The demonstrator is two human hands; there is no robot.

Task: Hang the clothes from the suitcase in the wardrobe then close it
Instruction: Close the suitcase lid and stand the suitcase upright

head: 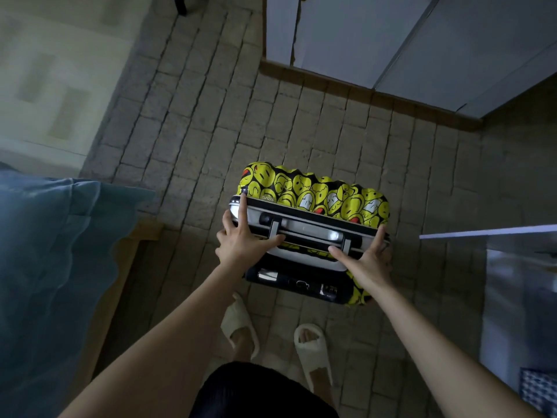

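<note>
A shut suitcase (319,194) with yellow smiley faces on black stands upright on the brick-pattern floor in front of me. My left hand (241,236) rests on its top left corner, fingers spread, index finger stretched along the silver edge. My right hand (366,257) lies flat on the top right corner, thumb pointing toward the silver carry handle (313,233). Both hands press on the case rather than grip it. The wardrobe (391,40) with white doors rises behind the suitcase at the top right. No clothes are visible.
A bed with a blue cover (51,251) and a wooden frame fills the left side. An open white door panel (488,232) juts in from the right, with shelves below it. My feet in pale slippers (312,348) stand just behind the suitcase.
</note>
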